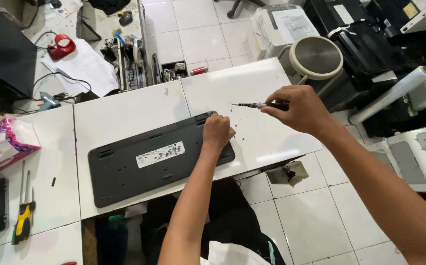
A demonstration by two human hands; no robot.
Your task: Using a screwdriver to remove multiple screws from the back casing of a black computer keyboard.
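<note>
On the white tiled counter [124, 110] in front of me lies a dark grey keyboard [149, 159], turned face down so its underside, with a worn pale label [160, 154], looks up at the camera. My left hand [217, 132] rests curled into a loose fist on the keyboard's right end, pressing it flat against the counter. My right hand [299, 109] hovers above the counter just right of the keyboard, its fingers pinched around the black handle of a small precision screwdriver [261, 105], the thin shaft pointing left toward the keyboard's upper right corner and clear of the surface. Small dark specks [240, 133] are scattered on the counter between my two hands; I cannot tell whether they are screws or debris. To do this step well, I judge I should keep the left hand's weight steady so the case does not slide, bring the tip down square into the screw recess rather than at this flat angle, and push gently before turning so the bit does not slip and chew the head. Off to the far left, a yellow-handled screwdriver [24, 221] and a pink tissue pack [1, 145] lie well apart from the work, and a round stool [316, 56] stands beyond the counter's far edge.
</note>
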